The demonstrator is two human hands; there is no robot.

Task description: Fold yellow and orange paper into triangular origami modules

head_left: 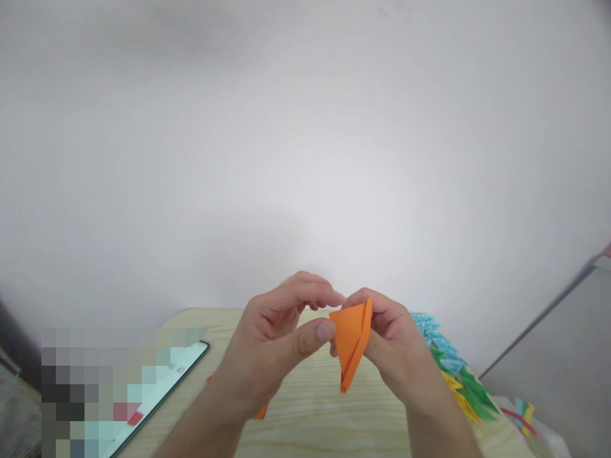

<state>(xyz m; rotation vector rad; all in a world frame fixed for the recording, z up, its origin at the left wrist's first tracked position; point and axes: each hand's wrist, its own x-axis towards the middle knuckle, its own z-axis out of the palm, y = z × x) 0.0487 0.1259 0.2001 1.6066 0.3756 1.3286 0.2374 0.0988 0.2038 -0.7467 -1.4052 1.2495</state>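
Observation:
A folded orange paper triangle (352, 343) is held up above a pale wooden table (310, 413), its point hanging down. My left hand (272, 343) pinches its left edge, thumb pressed against the paper and fingers curled over the top. My right hand (396, 346) grips the right folded edge from behind, fingers closed round it. Both hands meet at the paper's top corner.
A phone (157, 394) with a lit screen lies at the table's left. Several folded blue, green and yellow paper pieces (453, 369) are piled along the right edge. Another scrap of orange paper (261, 412) peeks out under my left wrist. A white wall stands close behind.

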